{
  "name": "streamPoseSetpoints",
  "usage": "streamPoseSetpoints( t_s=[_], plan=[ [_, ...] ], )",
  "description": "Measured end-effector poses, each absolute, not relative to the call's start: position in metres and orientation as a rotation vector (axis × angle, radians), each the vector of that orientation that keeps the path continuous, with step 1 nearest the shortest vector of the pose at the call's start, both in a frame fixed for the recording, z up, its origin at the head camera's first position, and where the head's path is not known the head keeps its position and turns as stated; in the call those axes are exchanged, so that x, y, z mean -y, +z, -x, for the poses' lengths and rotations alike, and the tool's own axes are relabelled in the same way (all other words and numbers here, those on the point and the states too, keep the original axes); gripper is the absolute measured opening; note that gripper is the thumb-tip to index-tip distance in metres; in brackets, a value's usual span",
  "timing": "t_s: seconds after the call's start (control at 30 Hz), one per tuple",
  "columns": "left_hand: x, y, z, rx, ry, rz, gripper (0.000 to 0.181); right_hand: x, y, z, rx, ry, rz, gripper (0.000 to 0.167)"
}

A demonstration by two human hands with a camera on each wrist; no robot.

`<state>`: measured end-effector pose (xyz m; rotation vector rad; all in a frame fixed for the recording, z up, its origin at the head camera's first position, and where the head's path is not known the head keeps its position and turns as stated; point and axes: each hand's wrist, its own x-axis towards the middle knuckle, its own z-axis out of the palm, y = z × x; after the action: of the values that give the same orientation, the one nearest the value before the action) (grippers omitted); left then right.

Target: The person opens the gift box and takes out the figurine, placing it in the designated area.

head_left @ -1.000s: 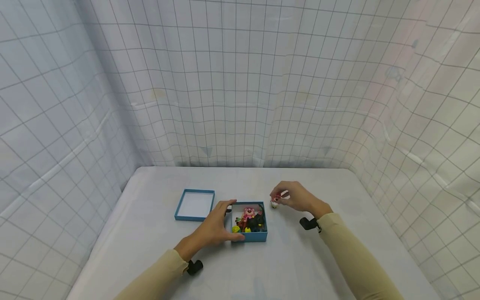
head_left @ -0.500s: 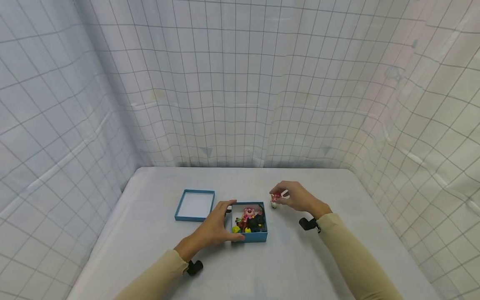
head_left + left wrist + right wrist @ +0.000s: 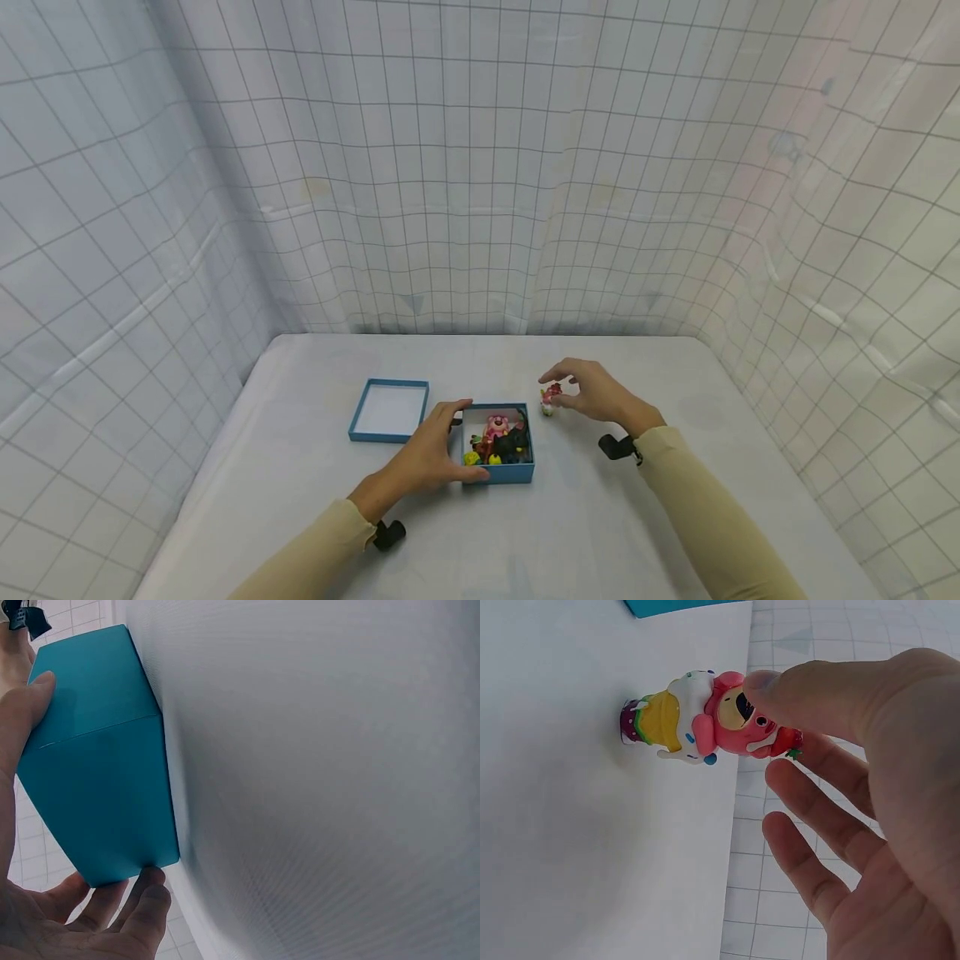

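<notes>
My left hand [image 3: 429,454] grips the left end of a blue box [image 3: 512,474], its thumb on the front wall and fingers at the back. The left wrist view shows the thumb and fingertips against the box's outer walls [image 3: 105,795]. Several small figurines lie inside, among them a pink bear [image 3: 497,427] and dark ones [image 3: 512,447]. Right of the box, a pink bear figurine with a strawberry on top [image 3: 731,720] stands upright on the table. My right hand [image 3: 597,395] is around its top with fingers parted; the thumb overlaps its face, and contact is unclear.
A shallow blue-rimmed lid [image 3: 380,437], white inside, lies on the table [image 3: 300,400] left of the box. White grid-patterned curtains [image 3: 480,208] hang behind and on both sides. Black wrist devices sit below both hands.
The fingers of my right hand have parted and lifted slightly, showing more of the standing figurine. The left hand and the box have stayed in place.
</notes>
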<state>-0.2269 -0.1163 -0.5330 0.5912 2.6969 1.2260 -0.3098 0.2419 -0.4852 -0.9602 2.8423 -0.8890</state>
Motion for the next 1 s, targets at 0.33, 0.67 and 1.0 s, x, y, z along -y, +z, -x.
streamPoseSetpoints(
  t_s=[0.33, 0.67, 1.0],
  plan=[
    [0.116, -0.534, 0.227, -2.691, 1.229, -0.592, 0.123, -0.236, -0.478, 0.303, -2.867, -0.853, 0.946, 0.037],
    [0.117, -0.535, 0.228, -2.684, 1.238, -0.585, 0.123, -0.224, -0.467, 0.295, -2.872, -0.786, 1.069, 0.039],
    [0.117, -0.535, 0.228, -2.688, 1.224, -0.591, 0.123, -0.209, -0.46, 0.282, -2.777, -0.724, 1.11, 0.047]
  ],
)
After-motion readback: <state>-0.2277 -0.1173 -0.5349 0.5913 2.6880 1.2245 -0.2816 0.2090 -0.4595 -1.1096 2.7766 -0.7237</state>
